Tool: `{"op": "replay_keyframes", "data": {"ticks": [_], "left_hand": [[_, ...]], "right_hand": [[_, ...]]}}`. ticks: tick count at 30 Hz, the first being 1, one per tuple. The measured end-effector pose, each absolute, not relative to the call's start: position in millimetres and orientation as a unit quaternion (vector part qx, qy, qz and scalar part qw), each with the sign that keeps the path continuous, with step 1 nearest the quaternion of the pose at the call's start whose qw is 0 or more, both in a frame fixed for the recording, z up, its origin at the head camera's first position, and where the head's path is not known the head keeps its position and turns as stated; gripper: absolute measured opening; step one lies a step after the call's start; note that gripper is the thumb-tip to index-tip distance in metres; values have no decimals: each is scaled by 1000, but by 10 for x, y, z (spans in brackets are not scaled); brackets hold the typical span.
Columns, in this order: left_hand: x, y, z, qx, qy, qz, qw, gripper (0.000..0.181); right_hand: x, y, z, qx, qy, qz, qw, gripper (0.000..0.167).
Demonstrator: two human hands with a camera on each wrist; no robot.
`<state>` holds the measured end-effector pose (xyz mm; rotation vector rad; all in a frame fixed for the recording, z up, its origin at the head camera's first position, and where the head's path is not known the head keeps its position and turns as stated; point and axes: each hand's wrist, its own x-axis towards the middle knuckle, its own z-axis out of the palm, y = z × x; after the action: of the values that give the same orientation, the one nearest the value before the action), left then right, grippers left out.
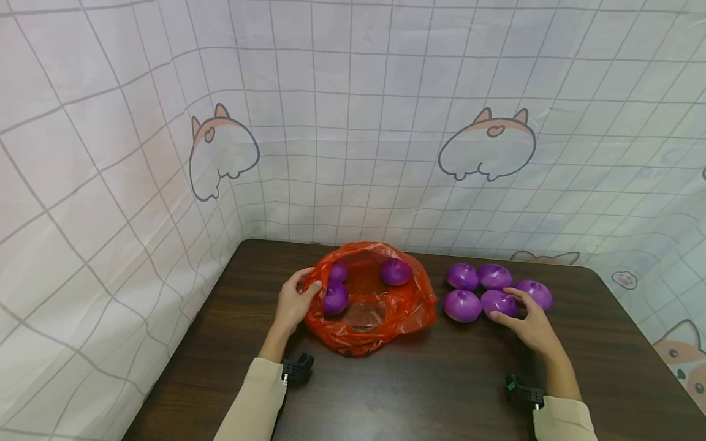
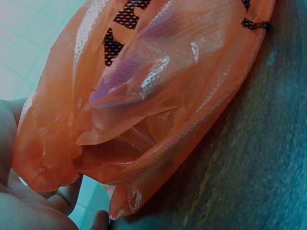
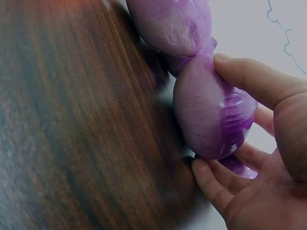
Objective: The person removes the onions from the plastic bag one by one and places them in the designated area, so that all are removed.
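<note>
Nearest are two cream fabric sleeves (image 1: 250, 398), each ending beside a black strap-like wristband (image 1: 298, 369) with small holes in it; the right wristband carries a green patch.

The left hand (image 1: 293, 303) grips the left edge of a translucent red-orange plastic bag (image 1: 358, 343), thumb at the rim and fingers behind the film. The bag stands on the table with its mouth wide, its thin wall glossy and crumpled. Inside lie three purple onions: a round, shiny one against the left wall (image 1: 335, 298), a partly hidden one just behind it (image 1: 339, 271), and one toward the back right (image 1: 396, 271). Black, mesh-textured printing shows on the bag in the left wrist view, too cut off and folded to read.

To the right of the bag, the right hand (image 1: 526, 324) holds a glossy purple onion with a ribbed skin (image 1: 496, 302) between thumb and fingers. Another round purple onion (image 1: 463, 305) sits just left of it, one (image 1: 535, 295) to its right, and two more (image 1: 462, 277) (image 1: 495, 277) side by side behind.

All rest on a dark brown wood-grained table (image 1: 386, 392) with rounded far corners. Beyond hangs a creased white cloth (image 1: 342, 122) printed with grey grid lines and cartoon corgi rears (image 1: 488, 150).
</note>
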<state>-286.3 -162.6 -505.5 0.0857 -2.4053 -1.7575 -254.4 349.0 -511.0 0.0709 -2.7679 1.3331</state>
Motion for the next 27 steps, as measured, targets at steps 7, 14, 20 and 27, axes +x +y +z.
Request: {"op": "replay_keyframes", "data": {"ticks": [7, 14, 20, 27], "left_hand": [[-2854, -1635, -5060, 26, -806, -586, 78, 42], [-2852, -1635, -5059, 30, -805, -588, 77, 41], [-2860, -1630, -5053, 27, -805, -587, 79, 41], [-2857, -1628, -5043, 29, -806, -586, 80, 41]], "right_hand": [[-2523, 3478, -5066, 31, -904, 425, 29, 77], [-2478, 3490, -4960, 41, -909, 414, 24, 74], [-2450, 3493, -4844, 32, -910, 413, 30, 74], [-2429, 3449, -4703, 24, -900, 431, 59, 72]]}}
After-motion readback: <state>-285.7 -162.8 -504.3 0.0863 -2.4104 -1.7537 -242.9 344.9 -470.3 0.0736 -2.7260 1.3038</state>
